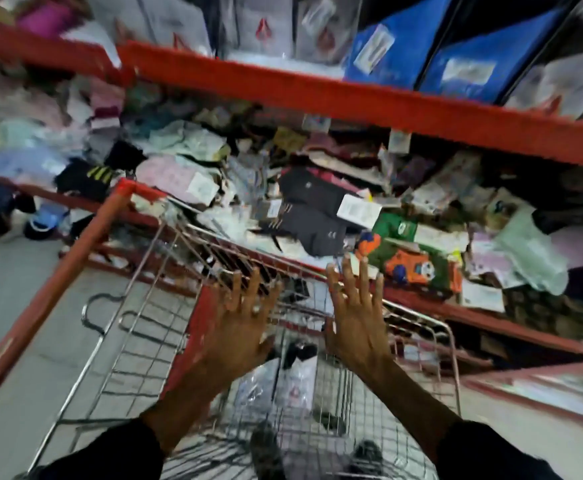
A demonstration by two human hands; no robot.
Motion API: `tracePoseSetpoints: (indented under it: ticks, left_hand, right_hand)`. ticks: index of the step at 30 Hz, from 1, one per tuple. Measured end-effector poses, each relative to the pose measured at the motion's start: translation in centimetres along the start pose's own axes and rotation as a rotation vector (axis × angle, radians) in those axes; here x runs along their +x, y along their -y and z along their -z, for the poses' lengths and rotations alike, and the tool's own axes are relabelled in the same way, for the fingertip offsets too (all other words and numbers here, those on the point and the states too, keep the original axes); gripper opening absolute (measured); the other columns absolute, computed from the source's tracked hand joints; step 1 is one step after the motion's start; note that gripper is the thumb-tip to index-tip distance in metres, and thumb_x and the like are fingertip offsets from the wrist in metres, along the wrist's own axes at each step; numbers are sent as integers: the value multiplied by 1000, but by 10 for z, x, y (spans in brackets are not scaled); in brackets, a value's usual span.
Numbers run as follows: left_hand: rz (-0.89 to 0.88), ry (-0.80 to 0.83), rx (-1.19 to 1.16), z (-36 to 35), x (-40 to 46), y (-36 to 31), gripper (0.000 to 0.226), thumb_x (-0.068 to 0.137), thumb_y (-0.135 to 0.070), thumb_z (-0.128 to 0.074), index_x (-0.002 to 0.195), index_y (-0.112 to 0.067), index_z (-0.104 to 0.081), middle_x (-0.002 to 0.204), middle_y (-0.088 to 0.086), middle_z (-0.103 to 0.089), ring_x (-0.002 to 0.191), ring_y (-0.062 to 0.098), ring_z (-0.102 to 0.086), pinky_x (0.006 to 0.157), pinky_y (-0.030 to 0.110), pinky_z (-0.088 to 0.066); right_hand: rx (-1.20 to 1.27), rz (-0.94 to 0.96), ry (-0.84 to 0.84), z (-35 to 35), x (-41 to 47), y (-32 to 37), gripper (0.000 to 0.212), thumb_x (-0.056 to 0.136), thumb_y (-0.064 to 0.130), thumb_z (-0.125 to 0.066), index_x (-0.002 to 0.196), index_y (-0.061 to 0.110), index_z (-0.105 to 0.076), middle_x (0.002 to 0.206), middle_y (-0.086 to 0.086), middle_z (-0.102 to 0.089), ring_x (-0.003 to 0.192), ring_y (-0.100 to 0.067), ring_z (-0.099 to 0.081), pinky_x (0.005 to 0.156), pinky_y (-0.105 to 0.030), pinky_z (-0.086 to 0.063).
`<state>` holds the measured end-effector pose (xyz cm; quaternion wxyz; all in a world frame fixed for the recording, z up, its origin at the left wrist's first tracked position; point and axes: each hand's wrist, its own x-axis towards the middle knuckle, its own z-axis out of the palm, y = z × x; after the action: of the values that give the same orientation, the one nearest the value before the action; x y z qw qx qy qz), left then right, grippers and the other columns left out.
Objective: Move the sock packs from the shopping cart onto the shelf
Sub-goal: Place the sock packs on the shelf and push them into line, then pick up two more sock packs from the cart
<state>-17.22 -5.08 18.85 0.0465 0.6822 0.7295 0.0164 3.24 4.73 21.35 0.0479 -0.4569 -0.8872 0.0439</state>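
My left hand (245,320) and my right hand (354,311) are held out flat over the wire shopping cart (134,306), fingers spread, palms down, nothing in either. Between and below them, at the bottom of the cart basket, lies a clear sock pack (285,382) with dark socks showing at its top. Just beyond my fingertips the red shelf (473,318) holds a jumbled heap of sock packs, among them black ones (314,216) and a green and orange one (411,261). The picture is motion-blurred.
The cart's red handle bar (51,292) runs diagonally at the left over grey floor tiles. An upper red shelf beam (317,91) overhangs the heap, with blue and white packages (456,57) standing above it. A lower shelf edge sits at the right (542,386).
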Motion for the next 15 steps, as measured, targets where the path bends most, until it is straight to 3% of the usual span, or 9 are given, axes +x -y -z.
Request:
tracePoseSetpoints:
  ticks: [3, 5, 8, 11, 15]
  left_hand:
    - [21, 186, 15, -63, -17, 10, 98, 74, -54, -72, 157, -22, -32, 162, 25, -29, 146, 55, -26, 109, 76, -28]
    - [11, 319, 1, -91, -17, 11, 110, 65, -50, -79, 157, -19, -27, 161, 28, -29, 146, 55, -25, 103, 78, -34]
    - [-6, 501, 24, -138, -5, 16, 117, 79, -45, -75, 161, -21, 6, 167, 23, 11, 152, 52, 3, 114, 76, -9]
    - [-5, 628, 36, -175, 13, 17, 124, 80, -39, -79, 159, -19, 14, 168, 22, 13, 153, 50, 6, 118, 70, -4]
    - [-45, 763, 14, -217, 37, 26, 123, 78, -19, -83, 160, -14, 8, 168, 23, 10, 154, 47, 9, 123, 66, -1]
  right_hand:
    - [17, 19, 187, -69, -15, 10, 92, 78, 32, -60, 158, 11, -21, 168, -19, -5, 153, -45, 2, 120, -67, -8]
    - [18, 28, 289, -110, -23, 12, 94, 75, 34, -65, 157, 10, -26, 167, -20, -11, 153, -46, -7, 120, -67, -13]
    - [12, 14, 440, -168, -21, 13, 101, 70, 36, -71, 156, 8, -27, 165, -23, -19, 151, -48, -15, 117, -69, -23]
    - [19, 23, 602, -212, -11, 9, 105, 83, 44, -64, 159, 9, -1, 167, -21, 7, 152, -49, 6, 121, -66, -7]
    - [19, 61, 722, -263, 13, 1, 115, 82, 52, -69, 159, 9, 4, 167, -21, 9, 152, -48, 8, 122, -65, -4]
